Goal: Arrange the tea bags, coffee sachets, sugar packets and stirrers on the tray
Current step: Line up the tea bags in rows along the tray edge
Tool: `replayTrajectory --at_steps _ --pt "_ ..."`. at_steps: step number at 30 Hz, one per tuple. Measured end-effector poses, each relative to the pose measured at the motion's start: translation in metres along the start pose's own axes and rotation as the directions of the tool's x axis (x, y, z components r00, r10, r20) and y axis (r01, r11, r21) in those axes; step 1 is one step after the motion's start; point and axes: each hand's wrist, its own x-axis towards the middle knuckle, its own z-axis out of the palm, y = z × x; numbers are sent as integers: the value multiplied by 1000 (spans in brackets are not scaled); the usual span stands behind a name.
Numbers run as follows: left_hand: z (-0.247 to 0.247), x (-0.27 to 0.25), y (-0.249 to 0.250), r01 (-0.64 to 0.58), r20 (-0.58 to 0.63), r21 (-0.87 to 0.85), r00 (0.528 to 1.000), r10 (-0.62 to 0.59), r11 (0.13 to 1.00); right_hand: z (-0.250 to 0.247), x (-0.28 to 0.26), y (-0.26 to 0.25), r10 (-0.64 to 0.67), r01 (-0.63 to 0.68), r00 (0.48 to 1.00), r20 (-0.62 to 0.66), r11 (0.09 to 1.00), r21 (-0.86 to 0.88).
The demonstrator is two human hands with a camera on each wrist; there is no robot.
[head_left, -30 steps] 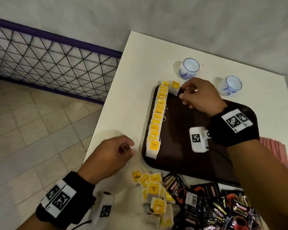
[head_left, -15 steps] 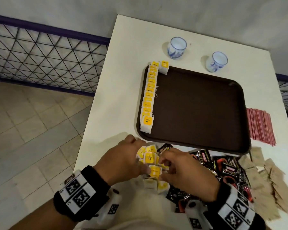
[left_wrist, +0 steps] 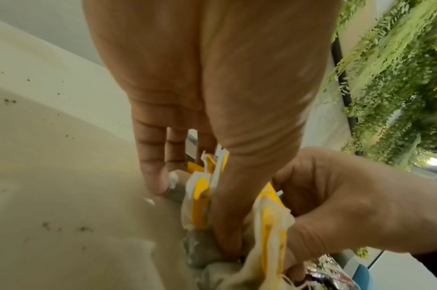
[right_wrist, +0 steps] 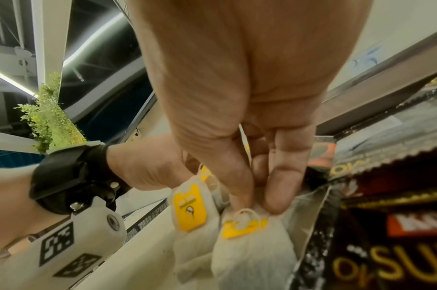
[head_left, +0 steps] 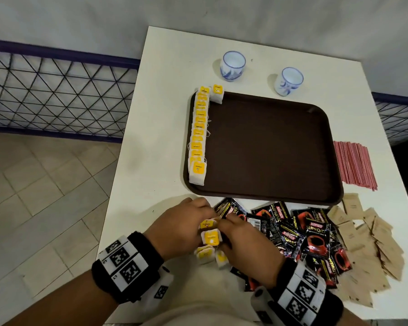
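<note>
Head view, tray: a dark brown tray [head_left: 269, 149] sits on the white table [head_left: 156, 137]; a row of yellow-tagged tea bags [head_left: 198, 135] runs down its left edge, and one more tea bag [head_left: 216, 94] leans on the far rim beside the top of the row.
Head view, loose pile: a small heap of tea bags [head_left: 210, 238] lies on the table just in front of the tray's near edge, between the two hands.
Head view, hands: the left hand [head_left: 179, 229] and right hand [head_left: 243, 245] meet over that heap, fingers bent down into it.
Head view, other supplies: black coffee sachets [head_left: 304, 234] are scattered right of the hands, brown sugar packets [head_left: 368, 243] further right, red stirrers [head_left: 353, 163] beside the tray's right edge.
Head view, cups: two blue-and-white cups [head_left: 232, 65] stand beyond the tray.
Left wrist view: the left hand's thumb [left_wrist: 227, 225] presses down among the tea bags with the other fingers [left_wrist: 153, 166] behind, so the hand is pinching a yellow-tagged bag [left_wrist: 200, 204]; the right hand sits close alongside.
Right wrist view: the right hand's thumb and fingertips [right_wrist: 274, 188] pinch the top of a tea bag [right_wrist: 247, 251] at its tag string; a second bag [right_wrist: 191, 212] stands just beside it, touching the left hand.
</note>
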Motion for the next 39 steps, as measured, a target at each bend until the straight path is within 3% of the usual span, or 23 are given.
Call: replayTrajectory --at_steps 3,8,13,18,26,29,32,36,39 --pt "2 -1 -1 -40 -6 -18 999 40 999 1 -1 1 18 -18 1000 5 1000 15" --pt "0 -4 -8 -26 -126 -134 992 9 991 -5 -5 3 7 -6 1000 -28 999 45" --pt "-13 -11 -9 41 -159 -348 982 -102 937 -27 -7 9 38 -26 992 -116 994 107" --pt "-35 -17 -13 68 -201 -520 959 -199 852 -48 -2 9 54 -36 995 -86 981 193" --pt "-52 -6 -6 18 -199 -588 966 -166 809 -53 26 -14 -51 160 969 -242 874 458" --pt "-51 0 -3 0 -244 -628 949 -197 779 -50 38 -16 -6 170 951 -309 845 507" --pt "-51 3 -3 -22 -284 -719 922 -264 694 -51 45 -15 49 169 937 -345 800 575" --pt "-50 7 -4 -101 -261 -886 915 -308 452 -60 53 -24 120 210 925 -360 628 750" --pt "-45 13 -3 -130 -230 -938 927 -296 322 -64 61 -32 146 239 917 -370 543 805"
